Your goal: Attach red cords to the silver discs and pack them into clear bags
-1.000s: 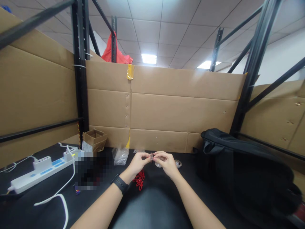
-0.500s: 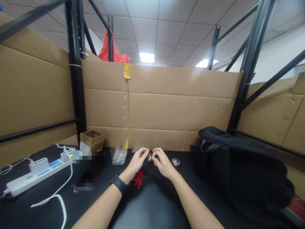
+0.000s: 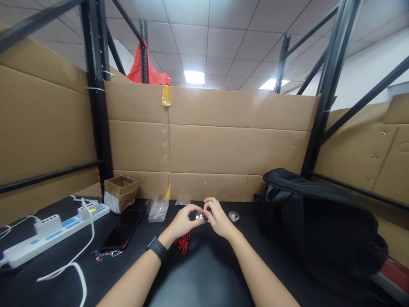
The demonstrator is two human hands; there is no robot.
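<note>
Between my hands is a small, shiny, silver round piece (image 3: 199, 216) with a bit of red at its top; its exact kind is too small to make out. My left hand (image 3: 182, 221), with a dark watch on the wrist, curls its thumb and index finger around the left side of the piece. From the right, my right hand (image 3: 218, 218) pinches at its upper edge, fingertips close to the red bit. Red cord (image 3: 183, 244) lies loosely bunched on the black table, partly behind my left wrist. A second silver round piece (image 3: 234, 216) rests on the table beside my right hand.
Clear plastic bags (image 3: 157, 209) and an open cardboard box (image 3: 121, 192) stand at the back left. Nearer are a phone (image 3: 122, 232), a keychain (image 3: 98, 256) and a white power strip (image 3: 54, 238). A black backpack (image 3: 319, 230) fills the right side; cardboard walls the back.
The silver piece has turned and shows more of its shiny face. My left thumb has dropped below it while my right fingers stay at its top. The camera view has shifted slightly.
</note>
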